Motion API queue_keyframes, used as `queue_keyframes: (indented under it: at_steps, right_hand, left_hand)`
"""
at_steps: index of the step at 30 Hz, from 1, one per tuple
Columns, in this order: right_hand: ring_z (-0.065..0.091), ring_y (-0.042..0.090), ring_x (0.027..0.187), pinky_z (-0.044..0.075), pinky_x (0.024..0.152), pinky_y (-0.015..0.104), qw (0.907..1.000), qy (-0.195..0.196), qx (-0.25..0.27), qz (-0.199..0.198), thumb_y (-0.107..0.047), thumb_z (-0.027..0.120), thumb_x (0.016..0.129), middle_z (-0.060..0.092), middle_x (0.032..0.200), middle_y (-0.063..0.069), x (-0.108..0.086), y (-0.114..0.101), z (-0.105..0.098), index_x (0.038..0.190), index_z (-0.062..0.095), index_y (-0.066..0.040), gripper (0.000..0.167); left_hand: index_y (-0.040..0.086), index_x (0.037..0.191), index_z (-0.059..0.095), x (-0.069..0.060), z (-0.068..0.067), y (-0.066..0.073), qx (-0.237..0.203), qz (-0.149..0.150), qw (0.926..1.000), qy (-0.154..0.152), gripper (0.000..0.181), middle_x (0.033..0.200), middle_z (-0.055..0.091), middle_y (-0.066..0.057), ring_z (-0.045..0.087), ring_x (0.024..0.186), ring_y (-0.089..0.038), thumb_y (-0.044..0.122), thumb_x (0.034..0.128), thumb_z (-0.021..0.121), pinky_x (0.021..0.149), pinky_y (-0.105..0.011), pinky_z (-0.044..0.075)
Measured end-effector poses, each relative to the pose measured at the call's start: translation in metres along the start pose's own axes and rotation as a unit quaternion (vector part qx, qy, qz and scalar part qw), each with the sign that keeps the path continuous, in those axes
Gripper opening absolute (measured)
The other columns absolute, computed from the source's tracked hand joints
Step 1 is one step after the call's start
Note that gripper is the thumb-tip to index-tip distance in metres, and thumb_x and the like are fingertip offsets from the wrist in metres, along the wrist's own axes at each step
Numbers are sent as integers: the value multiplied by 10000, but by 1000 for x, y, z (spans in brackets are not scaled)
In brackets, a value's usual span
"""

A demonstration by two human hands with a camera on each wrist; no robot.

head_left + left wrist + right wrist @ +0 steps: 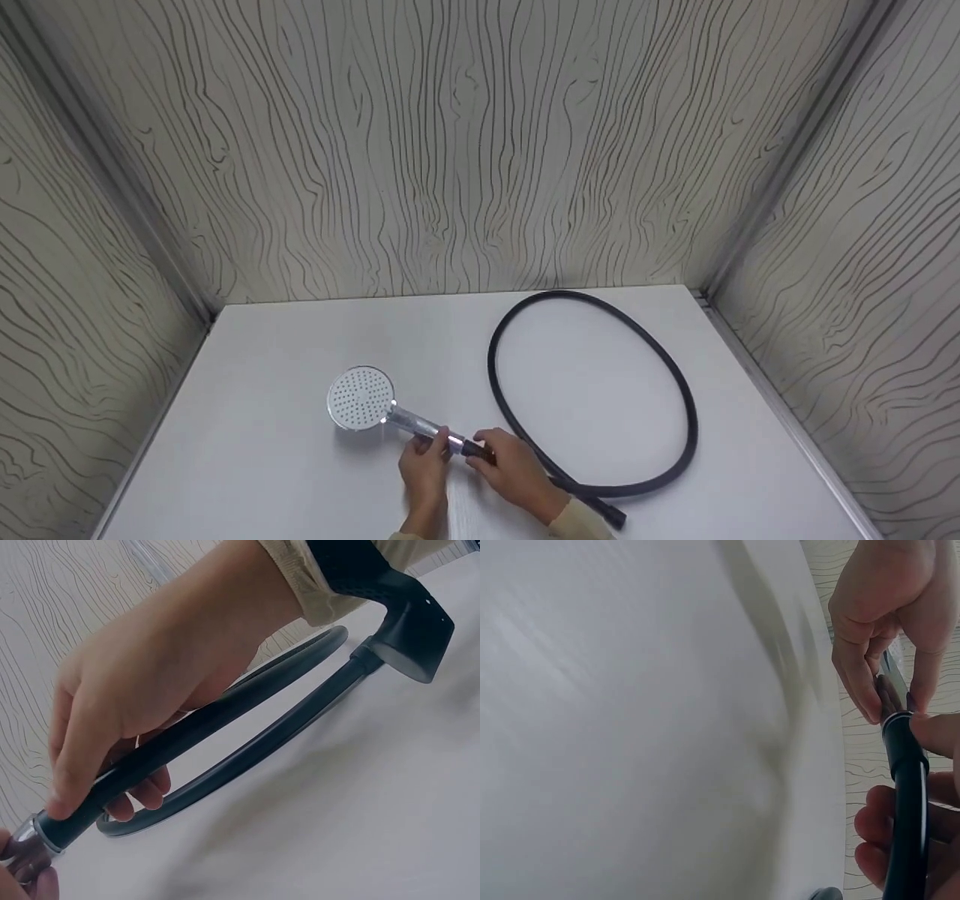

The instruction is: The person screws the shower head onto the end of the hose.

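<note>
A chrome shower head (pixel 361 398) with a round, perforated white face is held just above the white table by my left hand (pixel 425 471), whose fingers and thumb grip the lower end of its handle. My right hand (pixel 516 472) pinches the black end of a shower hose (pixel 686 409) right at that handle end. In the left wrist view the black hose collar (pixel 67 829) meets the chrome handle (pixel 34 847), the two in line. Whether the thread is engaged is hidden inside the joint. From the right hand the hose loops across the table.
The loose hose end (pixel 615 516) lies near the table's front, right of my right wrist. The white table (pixel 285 337) is enclosed by wood-grain panels (pixel 450 150) at the back and both sides. Metal edging (pixel 787 420) runs along the right side.
</note>
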State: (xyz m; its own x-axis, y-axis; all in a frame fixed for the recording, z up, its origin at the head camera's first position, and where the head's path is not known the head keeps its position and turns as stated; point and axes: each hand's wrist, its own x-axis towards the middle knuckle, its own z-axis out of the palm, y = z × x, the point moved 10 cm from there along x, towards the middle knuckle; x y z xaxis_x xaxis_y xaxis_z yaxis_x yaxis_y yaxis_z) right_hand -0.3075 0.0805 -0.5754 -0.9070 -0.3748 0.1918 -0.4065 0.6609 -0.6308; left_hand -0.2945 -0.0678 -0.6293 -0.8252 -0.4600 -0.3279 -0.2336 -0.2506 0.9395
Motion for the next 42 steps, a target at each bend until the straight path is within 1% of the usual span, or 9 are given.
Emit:
queue_keyframes:
  at_steps: [5,10,18,20,24,27,30,36,42]
  right_hand:
    - [495,-23,676,455,593,144,9999,116,-113,-12,-239,766,825,597,800,-101,1,-2,-2,1001,620,-141,250]
    - [489,-27,671,455,588,146,9997,123,-209,-23,-201,784,799,590,790,-100,1,-3,-3,937,584,-158,247]
    - [488,-40,666,462,581,140,9959,403,-583,-555,-217,673,909,619,771,-82,-2,-15,-5,914,606,-139,103]
    - [479,-46,656,455,576,135,9960,237,-656,-565,-255,600,959,623,759,-87,-2,-15,-2,900,615,-143,127]
    - [498,-34,673,478,605,168,9967,-438,-617,-292,-299,494,1012,651,791,-69,0,-9,6,937,635,-136,228]
    - [513,-16,710,489,641,197,9953,-915,-324,14,-299,477,1019,670,844,-30,0,-2,10,995,643,-119,246]
    - [512,-12,718,477,642,193,9937,-1094,70,217,-296,496,1015,668,852,-20,0,2,13,1010,653,-110,244]
    - [480,-25,681,429,601,155,9967,-765,206,168,-322,614,953,591,795,-111,-1,2,8,993,654,-146,185]
    - [511,-20,691,458,596,160,9997,-118,-169,-161,-241,756,841,626,824,-57,-2,-5,-1,1038,624,-90,282]
  left_hand:
    - [-162,1345,387,-1,2,-1,170,-17,9998,-115,581,1241,555,-344,640,1121,-414,201,955,617,956,-427,542]
    - [-159,1320,421,-2,4,-1,108,-17,9999,-97,546,1214,580,-334,655,1097,-407,183,947,626,941,-424,553]
    - [-157,1319,415,-4,4,0,145,-15,9998,-98,539,1205,570,-328,653,1097,-407,183,952,616,927,-398,565]
    - [-168,1301,428,-4,4,2,92,54,9999,-71,530,1179,577,-329,664,1071,-409,170,944,628,901,-392,576]
    - [-182,1296,422,-4,4,1,65,27,9999,-92,540,1178,582,-343,665,1065,-417,161,938,637,894,-401,578]
    - [-177,1318,406,-5,4,-3,114,-119,9998,-146,558,1213,572,-345,651,1097,-416,171,944,630,918,-412,567]
    - [-173,1331,394,-5,3,-5,83,-177,9996,-179,569,1230,559,-344,643,1114,-415,179,947,624,927,-404,564]
    - [-182,1335,382,-4,3,-5,-54,-99,9998,-175,582,1246,541,-355,640,1118,-414,181,947,622,927,-381,566]
    - [-145,1304,438,-3,0,-9,215,-172,9996,-39,522,1227,571,-332,647,1109,-410,191,947,620,915,-385,571]
